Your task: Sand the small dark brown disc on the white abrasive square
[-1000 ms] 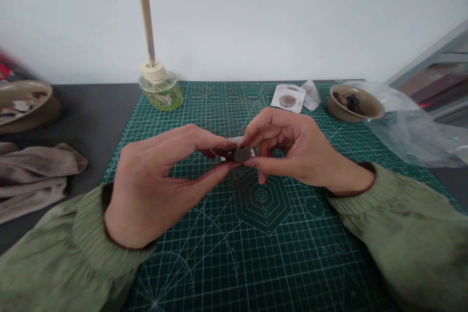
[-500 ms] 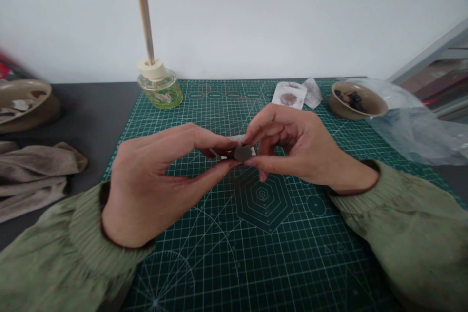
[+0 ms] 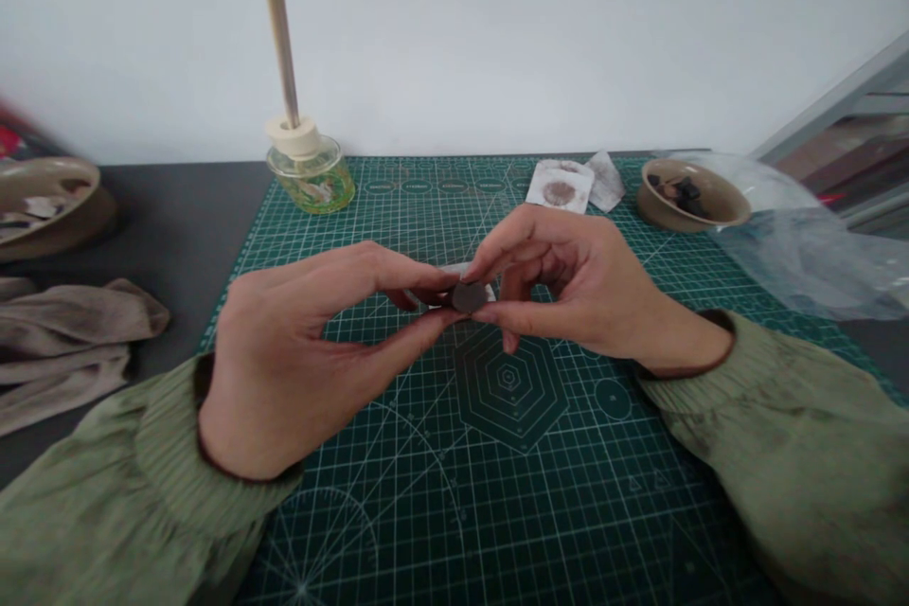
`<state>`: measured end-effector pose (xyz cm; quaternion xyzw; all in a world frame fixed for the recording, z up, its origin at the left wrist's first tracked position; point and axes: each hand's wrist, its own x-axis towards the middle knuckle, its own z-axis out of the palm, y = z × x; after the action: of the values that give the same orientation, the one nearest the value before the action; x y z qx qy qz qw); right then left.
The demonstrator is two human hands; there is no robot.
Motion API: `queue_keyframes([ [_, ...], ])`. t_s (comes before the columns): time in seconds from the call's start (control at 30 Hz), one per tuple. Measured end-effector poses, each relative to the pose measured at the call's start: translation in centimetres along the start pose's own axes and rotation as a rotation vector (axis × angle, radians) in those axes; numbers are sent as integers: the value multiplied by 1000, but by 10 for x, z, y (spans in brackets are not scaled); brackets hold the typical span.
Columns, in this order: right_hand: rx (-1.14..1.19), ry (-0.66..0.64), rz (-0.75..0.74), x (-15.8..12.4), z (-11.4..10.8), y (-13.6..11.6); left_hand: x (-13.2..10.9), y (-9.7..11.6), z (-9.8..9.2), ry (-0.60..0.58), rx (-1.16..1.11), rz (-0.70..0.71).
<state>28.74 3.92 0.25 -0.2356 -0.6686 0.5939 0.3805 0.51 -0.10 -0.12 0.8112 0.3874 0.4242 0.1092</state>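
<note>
My left hand (image 3: 312, 341) and my right hand (image 3: 568, 289) meet above the middle of a green cutting mat (image 3: 497, 454). Both pinch a small dark round piece (image 3: 469, 296) between thumb and fingertips. A bit of white material (image 3: 461, 269) shows just behind the piece, mostly hidden by my fingers. Both wrists are in green ribbed sleeves.
A glass diffuser bottle (image 3: 311, 172) with tall sticks stands at the mat's back left. A white packet with a brown spot (image 3: 561, 186) and a tan bowl (image 3: 690, 194) holding dark bits lie at the back right, beside a clear plastic bag (image 3: 810, 246). A tan dish (image 3: 43, 204) and folded cloth (image 3: 63, 341) sit left.
</note>
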Motion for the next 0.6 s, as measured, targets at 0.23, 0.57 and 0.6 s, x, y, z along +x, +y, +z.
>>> queue_keyframes([
  [0.23,-158,37,-35,0,0,-2,3,-2,2,-29,-9,-13],
  [0.57,-669,136,-223,10,-24,11,11,-37,10,-345,78,102],
  [0.6,-741,97,-220,11,-25,6,11,-39,11,-344,73,106],
])
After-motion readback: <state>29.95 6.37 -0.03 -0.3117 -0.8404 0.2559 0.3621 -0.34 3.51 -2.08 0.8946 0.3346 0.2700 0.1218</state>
